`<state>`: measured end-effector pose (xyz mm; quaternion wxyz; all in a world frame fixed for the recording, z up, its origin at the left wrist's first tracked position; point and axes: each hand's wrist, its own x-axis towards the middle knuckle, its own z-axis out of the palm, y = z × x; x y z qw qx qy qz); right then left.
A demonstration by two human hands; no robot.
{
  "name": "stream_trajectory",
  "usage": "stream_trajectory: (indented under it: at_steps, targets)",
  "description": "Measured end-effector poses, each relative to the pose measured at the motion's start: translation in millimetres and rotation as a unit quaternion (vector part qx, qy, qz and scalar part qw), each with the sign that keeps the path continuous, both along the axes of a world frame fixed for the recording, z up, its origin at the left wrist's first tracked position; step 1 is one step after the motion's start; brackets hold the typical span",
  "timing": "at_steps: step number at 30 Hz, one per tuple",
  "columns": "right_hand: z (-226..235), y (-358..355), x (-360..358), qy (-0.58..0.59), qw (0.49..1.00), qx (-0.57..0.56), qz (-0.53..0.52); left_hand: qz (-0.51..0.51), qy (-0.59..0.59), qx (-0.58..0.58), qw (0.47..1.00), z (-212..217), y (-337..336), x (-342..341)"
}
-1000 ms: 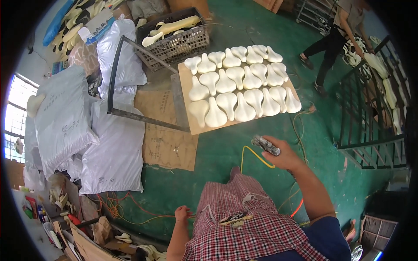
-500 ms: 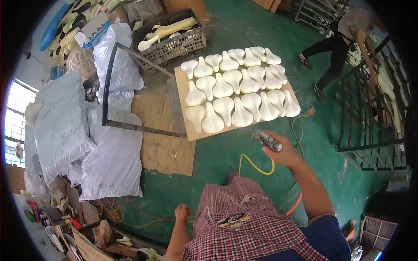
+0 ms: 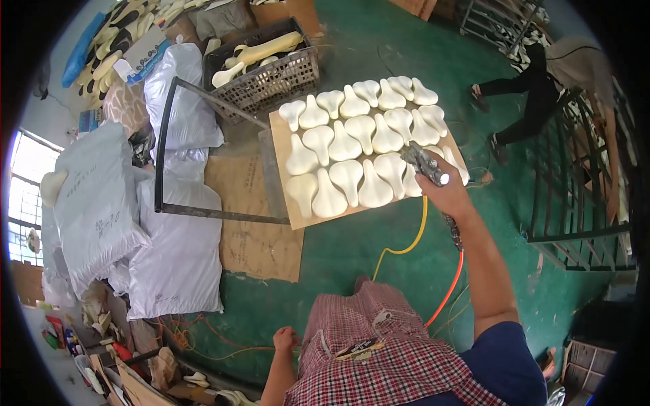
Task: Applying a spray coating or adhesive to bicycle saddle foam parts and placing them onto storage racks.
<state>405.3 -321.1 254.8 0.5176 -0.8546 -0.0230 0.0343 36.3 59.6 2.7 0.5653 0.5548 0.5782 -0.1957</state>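
Cream-coloured foam bicycle saddle pads (image 3: 345, 139) lie in three rows on a brown board (image 3: 280, 137), their narrow ends pointing alternately toward and away from me. My right hand (image 3: 447, 191) is closed around a metal spray gun (image 3: 424, 164), holding it over the front right of the board. Gun and hand cover parts of a few pads there. A yellow hose (image 3: 408, 247) and an orange-red hose (image 3: 452, 285) run up to the gun. Beside my checked apron (image 3: 369, 318) hangs my left hand (image 3: 284, 338), fingers curled, nothing visible in them.
A black metal frame (image 3: 159, 159) juts out left of the board, near stuffed white sacks (image 3: 177, 254). Behind stands a crate (image 3: 271, 82) holding foam pieces. At right, another person (image 3: 525, 88) bends by a dark rack (image 3: 575, 233). Cables (image 3: 186, 338) trail over the green floor.
My right hand has carried the spray gun forward from in front of the board to over its front right pads. The hoses have shifted with it. The other person has bent further over the rack.
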Motion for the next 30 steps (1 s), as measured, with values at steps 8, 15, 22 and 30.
stream_trajectory:
  at_steps: [8,15,22,30]
  targets:
    - [-18,-6,-18,0.006,0.999,-0.015,0.036,-0.005,-0.024,-0.003,1.0,2,4,7]
    - [-13,-9,-48,0.021,0.996,-0.083,0.037,-0.026,-0.01,-0.002,1.0,4,9,10]
    - [-11,-7,-86,0.019,0.999,-0.036,0.015,-0.027,-0.018,-0.003,0.999,-9,20,7]
    - [-22,-1,-115,0.044,0.996,-0.068,0.037,-0.061,-0.013,-0.005,0.998,-3,25,3]
